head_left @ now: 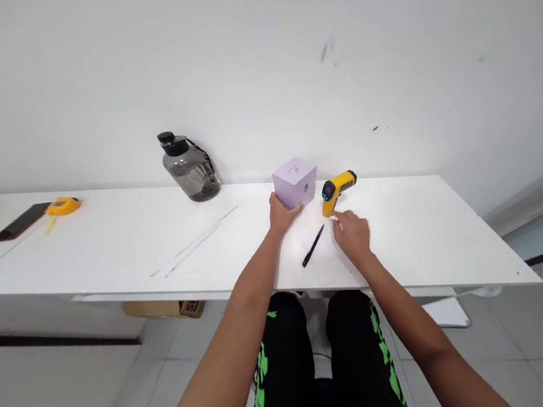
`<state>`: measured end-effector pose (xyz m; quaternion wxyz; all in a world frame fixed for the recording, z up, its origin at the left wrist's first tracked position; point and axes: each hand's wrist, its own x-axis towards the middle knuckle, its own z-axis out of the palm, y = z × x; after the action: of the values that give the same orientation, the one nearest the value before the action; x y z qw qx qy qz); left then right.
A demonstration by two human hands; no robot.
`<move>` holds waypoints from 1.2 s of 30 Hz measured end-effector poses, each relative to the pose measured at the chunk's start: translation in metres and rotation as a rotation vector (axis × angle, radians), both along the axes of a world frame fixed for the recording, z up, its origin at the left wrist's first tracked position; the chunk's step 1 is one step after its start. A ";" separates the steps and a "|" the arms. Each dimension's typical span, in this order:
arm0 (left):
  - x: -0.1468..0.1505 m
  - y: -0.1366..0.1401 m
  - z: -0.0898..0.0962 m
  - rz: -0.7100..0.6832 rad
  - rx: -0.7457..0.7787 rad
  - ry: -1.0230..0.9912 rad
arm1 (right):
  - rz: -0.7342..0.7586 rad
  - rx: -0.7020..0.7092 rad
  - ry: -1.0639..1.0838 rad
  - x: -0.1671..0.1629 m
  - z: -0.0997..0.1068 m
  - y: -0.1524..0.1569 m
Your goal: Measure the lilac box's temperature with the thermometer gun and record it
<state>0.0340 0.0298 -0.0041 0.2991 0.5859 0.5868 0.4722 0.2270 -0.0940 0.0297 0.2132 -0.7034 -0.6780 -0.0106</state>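
A lavender box with a small logo on top stands near the wall. My left hand grips its near lower side, thumb to the right and fingers round the left edge. To the right is a yellow and black infrared thermometer, shaped like a pistol. My right hand has its fingers curled, with the index finger and thumb at the lower end of the thermometer's handle. Between my hands, nearer the table's front edge, lies a black pen, touched by neither hand.
The white table runs along the wall. A grey translucent water bottle stands left of the box. Farther left lie a yellow tape measure and a dark flat strip-like object. Under the table is a cardboard box.
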 end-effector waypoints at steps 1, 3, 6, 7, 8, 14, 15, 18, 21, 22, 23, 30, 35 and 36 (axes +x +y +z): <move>0.000 -0.001 0.001 -0.001 0.000 -0.001 | 0.106 -0.072 -0.080 -0.003 0.002 -0.005; 0.000 -0.001 0.002 -0.015 0.006 -0.009 | 0.277 -0.183 -0.187 -0.008 0.003 -0.010; -0.001 -0.001 0.005 -0.059 0.001 -0.050 | 0.391 -0.227 -0.222 -0.010 0.003 -0.010; -0.002 -0.001 0.006 -0.072 -0.011 -0.075 | 0.400 -0.222 -0.216 -0.009 0.004 -0.010; -0.004 -0.002 0.007 -0.076 -0.031 -0.109 | 0.397 -0.215 -0.210 -0.007 0.004 -0.011; -0.028 -0.034 -0.002 -0.068 -0.153 -0.328 | 0.249 -0.054 0.214 -0.003 -0.005 -0.036; -0.032 -0.044 -0.004 -0.089 -0.133 -0.287 | 0.240 -0.017 0.369 -0.005 -0.010 -0.039; -0.036 -0.074 -0.009 -0.188 -0.048 0.004 | 0.280 -0.008 0.645 -0.012 -0.021 -0.045; -0.032 -0.091 -0.006 -0.304 -0.032 0.353 | 0.276 -0.025 0.755 -0.018 -0.026 -0.043; -0.029 -0.093 -0.004 -0.347 -0.037 0.440 | 0.256 -0.011 0.792 -0.019 -0.027 -0.041; -0.027 -0.093 -0.003 -0.369 -0.047 0.506 | 0.237 0.000 0.828 -0.020 -0.028 -0.039; -0.022 -0.087 -0.005 -0.321 -0.019 0.520 | 0.216 -0.137 1.118 -0.024 -0.030 -0.032; -0.023 -0.083 -0.012 -0.315 -0.005 0.525 | 0.145 -0.131 1.180 -0.039 -0.023 -0.044; -0.023 -0.082 -0.014 -0.312 -0.003 0.516 | 0.132 -0.100 1.138 -0.041 -0.022 -0.048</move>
<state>0.0107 -0.0526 -0.0179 0.2101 0.7691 0.5470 0.2551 0.1859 -0.1417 0.0074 0.5112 -0.5639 -0.4985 0.4150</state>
